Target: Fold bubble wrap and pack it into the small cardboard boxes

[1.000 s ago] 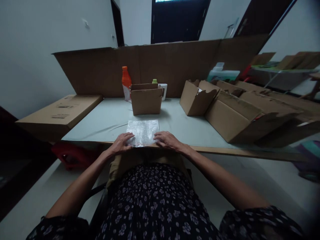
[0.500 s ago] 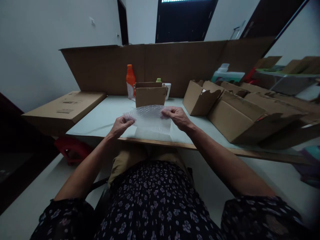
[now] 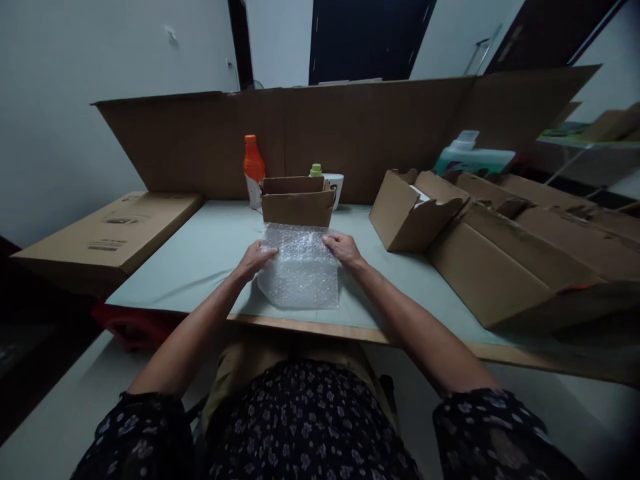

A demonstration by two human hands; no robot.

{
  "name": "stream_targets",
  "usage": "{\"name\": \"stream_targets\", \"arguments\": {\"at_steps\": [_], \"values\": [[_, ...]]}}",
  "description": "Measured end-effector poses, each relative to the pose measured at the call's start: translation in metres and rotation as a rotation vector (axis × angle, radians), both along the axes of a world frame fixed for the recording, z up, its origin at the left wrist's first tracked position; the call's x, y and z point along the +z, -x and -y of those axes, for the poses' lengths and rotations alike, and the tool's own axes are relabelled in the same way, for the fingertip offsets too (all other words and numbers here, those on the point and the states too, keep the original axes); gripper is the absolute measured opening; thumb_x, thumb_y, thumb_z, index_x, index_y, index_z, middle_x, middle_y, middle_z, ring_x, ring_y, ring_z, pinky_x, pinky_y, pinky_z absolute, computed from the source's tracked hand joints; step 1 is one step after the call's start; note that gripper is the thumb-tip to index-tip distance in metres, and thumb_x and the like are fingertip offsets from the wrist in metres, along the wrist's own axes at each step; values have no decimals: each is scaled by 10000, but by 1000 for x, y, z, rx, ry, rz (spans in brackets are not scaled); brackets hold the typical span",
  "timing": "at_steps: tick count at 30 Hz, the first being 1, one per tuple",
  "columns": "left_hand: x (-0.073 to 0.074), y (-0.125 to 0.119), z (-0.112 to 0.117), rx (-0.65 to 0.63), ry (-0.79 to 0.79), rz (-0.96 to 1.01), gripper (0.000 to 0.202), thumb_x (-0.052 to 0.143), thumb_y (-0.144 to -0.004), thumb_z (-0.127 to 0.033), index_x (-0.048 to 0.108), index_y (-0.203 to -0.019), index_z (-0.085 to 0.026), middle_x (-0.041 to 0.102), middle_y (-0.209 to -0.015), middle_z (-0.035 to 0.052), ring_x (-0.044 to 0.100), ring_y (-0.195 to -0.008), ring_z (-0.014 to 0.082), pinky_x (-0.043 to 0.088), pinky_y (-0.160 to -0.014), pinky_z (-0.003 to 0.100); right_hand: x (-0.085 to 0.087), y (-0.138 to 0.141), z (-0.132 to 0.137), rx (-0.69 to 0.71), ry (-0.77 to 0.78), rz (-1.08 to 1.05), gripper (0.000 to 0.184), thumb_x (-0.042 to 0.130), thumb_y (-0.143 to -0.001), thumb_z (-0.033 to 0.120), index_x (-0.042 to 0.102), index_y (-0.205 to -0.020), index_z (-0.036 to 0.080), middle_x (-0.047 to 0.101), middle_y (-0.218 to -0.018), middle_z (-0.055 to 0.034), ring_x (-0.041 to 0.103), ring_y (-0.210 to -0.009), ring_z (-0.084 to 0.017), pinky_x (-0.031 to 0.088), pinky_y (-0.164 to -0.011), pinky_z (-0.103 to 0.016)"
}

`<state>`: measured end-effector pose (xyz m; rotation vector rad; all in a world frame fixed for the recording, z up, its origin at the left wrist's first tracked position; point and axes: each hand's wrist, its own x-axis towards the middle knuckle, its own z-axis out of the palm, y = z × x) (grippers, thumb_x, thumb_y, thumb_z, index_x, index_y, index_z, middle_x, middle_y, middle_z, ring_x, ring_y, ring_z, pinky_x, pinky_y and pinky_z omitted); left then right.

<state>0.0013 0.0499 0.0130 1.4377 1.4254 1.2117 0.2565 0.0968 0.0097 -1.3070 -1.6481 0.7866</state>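
Observation:
A clear sheet of bubble wrap [image 3: 303, 273] spans the space between my hands at the table's near edge. My left hand [image 3: 253, 259] pinches its left side, thumb on top. On the opposite side, my right hand [image 3: 345, 249] grips the upper right edge with thumb and fingers. Just behind the sheet stands an open cardboard box [image 3: 297, 208], whose lower front the wrap partly covers. What the box contains is hidden from this angle.
Behind the box are an orange-and-white bottle [image 3: 254, 170], a green-capped bottle [image 3: 315, 170] and a white container [image 3: 334, 189]. Several open cartons [image 3: 510, 260] crowd the right, near a teal jug [image 3: 473, 160]. A flat carton [image 3: 113, 230] lies left; a cardboard wall [image 3: 350, 133] closes the back.
The bubble wrap has come down from a raised, tilted position and now faces upward, low over the table. Both hands keep hold of it. The camera view has shifted slightly.

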Motion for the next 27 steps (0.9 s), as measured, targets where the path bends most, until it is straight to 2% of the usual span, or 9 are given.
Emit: {"name": "stream_targets", "arguments": {"at_steps": [2,6,9,12,15,17,19,23,27], "values": [[-12,1,-9,4,52,-67,371,726,-654,-269,612,-985,-145,619,-664,-28,569,-563,119,436,-522,213,-14,-1,-15,-19,6,76,276,622,-959,394,655,-1054,136,674,-991,-33,658,-831,-164,567,-737,-333],[-30,8,-10,57,101,-218,649,731,-664,-247,547,-1276,-131,576,-662,-58,544,-569,129,447,-583,248,-31,-14,-24,-70,-35,215,203,652,-875,330,681,-933,138,678,-837,-45,630,-784,-215,532,-768,-382],[-35,12,3,119,83,-301,799,722,-717,-298,419,-1440,-145,641,-912,21,584,-692,157,483,-700,305,-29,-28,-9,-66,-111,297,295,609,-860,315,667,-1104,160,699,-1049,-105,627,-959,-274,488,-909,-455],[-37,10,24,102,-18,-446,699,651,-793,-342,435,-1443,-200,595,-1216,101,617,-908,208,501,-817,357,-27,-34,17,62,-174,379,324,598,-865,293,669,-1162,186,663,-1244,-132,585,-1152,-311,428,-1020,-496],[-35,3,41,52,4,-523,695,627,-819,-402,420,-1457,-219,596,-1220,105,614,-864,203,517,-803,380,-32,-30,38,286,-244,571,318,584,-899,260,667,-1198,189,618,-1357,-146,550,-1243,-324,430,-1027,-514],[-29,-1,50,48,158,-393,801,640,-816,-455,322,-1514,-223,613,-1182,100,596,-735,165,526,-708,357,-36,-30,45,379,-267,666,340,546,-944,261,637,-1262,181,592,-1400,-158,532,-1284,-323,439,-1031,-522],[-22,-3,59,65,284,-207,870,661,-804,-489,269,-1537,-232,595,-1252,122,616,-744,160,534,-672,334,-36,-39,49,387,-254,662,372,523,-975,289,599,-1324,188,568,-1435,-155,518,-1317,-311,444,-1045,-523],[-14,-4,89,127,403,22,753,694,-800,-473,424,-1467,-251,476,-1495,139,630,-1102,260,556,-881,383,-21,-76,66,473,-234,629,421,507,-968,235,553,-1387,229,510,-1504,-121,493,-1358,-287,460,-1054,-521],[-19,-4,113,75,484,171,532,618,-859,-374,563,-1374,-249,457,-1547,115,523,-1329,344,467,-1081,508,0,-95,94,666,-126,695,696,593,-859,167,405,-1521,272,400,-1593,-82,413,-1427,-285,471,-1080,-494]]}}
